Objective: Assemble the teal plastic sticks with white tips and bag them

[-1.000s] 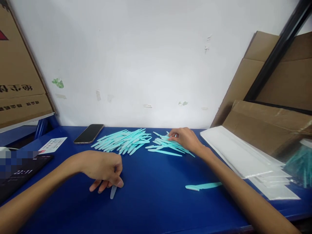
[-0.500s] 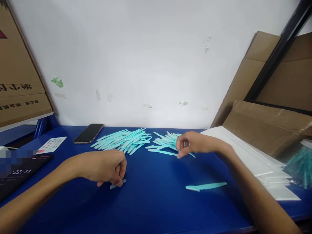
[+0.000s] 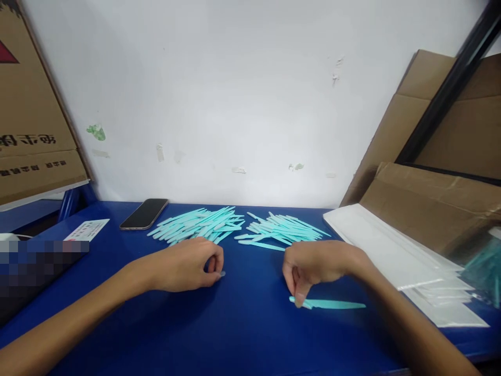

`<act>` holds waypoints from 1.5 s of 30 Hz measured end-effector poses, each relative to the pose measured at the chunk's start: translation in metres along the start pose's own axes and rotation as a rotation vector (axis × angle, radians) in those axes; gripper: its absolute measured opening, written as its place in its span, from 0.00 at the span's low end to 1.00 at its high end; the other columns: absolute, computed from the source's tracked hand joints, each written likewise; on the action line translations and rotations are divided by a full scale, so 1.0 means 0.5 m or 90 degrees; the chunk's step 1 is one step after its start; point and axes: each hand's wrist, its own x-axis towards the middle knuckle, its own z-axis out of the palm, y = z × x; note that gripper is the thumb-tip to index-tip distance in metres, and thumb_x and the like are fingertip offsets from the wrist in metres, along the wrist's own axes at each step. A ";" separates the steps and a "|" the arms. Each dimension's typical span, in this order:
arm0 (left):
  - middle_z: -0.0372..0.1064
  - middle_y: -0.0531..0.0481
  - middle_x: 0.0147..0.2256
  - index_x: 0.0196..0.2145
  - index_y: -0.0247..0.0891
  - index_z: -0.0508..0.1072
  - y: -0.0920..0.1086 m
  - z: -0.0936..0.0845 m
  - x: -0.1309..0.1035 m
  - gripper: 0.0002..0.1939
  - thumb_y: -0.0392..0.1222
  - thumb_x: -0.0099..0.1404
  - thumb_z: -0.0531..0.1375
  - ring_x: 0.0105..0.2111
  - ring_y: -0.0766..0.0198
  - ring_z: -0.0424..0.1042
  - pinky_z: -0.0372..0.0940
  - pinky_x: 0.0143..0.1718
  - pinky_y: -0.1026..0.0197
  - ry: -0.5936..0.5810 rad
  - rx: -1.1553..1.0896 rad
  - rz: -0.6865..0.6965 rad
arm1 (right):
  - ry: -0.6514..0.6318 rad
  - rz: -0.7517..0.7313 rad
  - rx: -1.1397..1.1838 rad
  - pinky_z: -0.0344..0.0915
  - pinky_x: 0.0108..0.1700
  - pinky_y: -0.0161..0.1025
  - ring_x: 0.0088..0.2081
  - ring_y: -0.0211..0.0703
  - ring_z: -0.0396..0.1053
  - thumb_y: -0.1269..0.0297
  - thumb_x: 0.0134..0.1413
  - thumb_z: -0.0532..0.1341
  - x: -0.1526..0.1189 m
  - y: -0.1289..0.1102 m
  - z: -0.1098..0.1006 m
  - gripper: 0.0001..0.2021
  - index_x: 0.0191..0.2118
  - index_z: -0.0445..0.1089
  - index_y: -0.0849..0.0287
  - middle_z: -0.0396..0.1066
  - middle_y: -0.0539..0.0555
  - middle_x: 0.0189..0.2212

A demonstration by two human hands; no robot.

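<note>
My left hand [image 3: 188, 266] is closed in a pinch above the table, with the tip of a small translucent cap [image 3: 223, 273] showing at its fingertips. The rest of that cap is hidden by the fingers. Thumb and finger of my right hand [image 3: 315, 266] pinch the left end of a turquoise eyebrow razor [image 3: 337, 304], whose slim handle points right. Behind the left hand is a heaped pile of similar razors [image 3: 199, 223]. A second, smaller pile [image 3: 279, 227] lies beyond the right hand, with one razor [image 3: 264, 244] sticking out at its front.
A phone [image 3: 144, 214] and a printed card [image 3: 88, 230] lie on the blue table [image 3: 250, 334] at left. Stacked white sheets or bags [image 3: 385, 250], cardboard [image 3: 426, 196] and a clear bag of turquoise pieces [image 3: 485, 266] are at right. A white wall [image 3: 250, 94] stands behind.
My right hand came down from the right pile toward me and took hold of the lone razor on the table. My left hand shifted right with the translucent cap.
</note>
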 end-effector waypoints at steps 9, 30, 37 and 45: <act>0.72 0.55 0.35 0.41 0.44 0.68 -0.014 0.048 0.032 0.06 0.41 0.71 0.51 0.29 0.65 0.68 0.52 0.29 0.62 0.182 0.135 0.134 | 0.269 -0.176 -0.013 0.66 0.38 0.37 0.33 0.41 0.75 0.59 0.69 0.50 0.000 -0.024 -0.007 0.09 0.47 0.61 0.56 0.78 0.51 0.32; 0.71 0.56 0.38 0.42 0.46 0.68 -0.021 0.061 0.032 0.06 0.40 0.73 0.51 0.32 0.63 0.71 0.52 0.29 0.60 0.169 0.222 0.153 | 0.010 -0.121 0.166 0.66 0.33 0.34 0.30 0.40 0.75 0.54 0.62 0.59 0.006 -0.010 -0.013 0.13 0.44 0.66 0.58 0.75 0.52 0.31; 0.71 0.55 0.39 0.43 0.46 0.68 -0.022 0.063 0.037 0.07 0.41 0.73 0.50 0.33 0.62 0.72 0.53 0.29 0.60 0.152 0.242 0.148 | -0.112 -0.089 0.178 0.68 0.33 0.34 0.30 0.39 0.74 0.51 0.62 0.59 0.002 -0.006 -0.016 0.17 0.49 0.67 0.58 0.75 0.52 0.32; 0.71 0.52 0.38 0.42 0.45 0.69 -0.016 0.064 0.035 0.08 0.41 0.73 0.50 0.33 0.62 0.72 0.53 0.29 0.60 0.149 0.246 0.146 | -0.038 -0.191 0.102 0.68 0.37 0.33 0.38 0.40 0.72 0.56 0.58 0.64 0.019 0.003 -0.013 0.17 0.49 0.70 0.59 0.74 0.54 0.37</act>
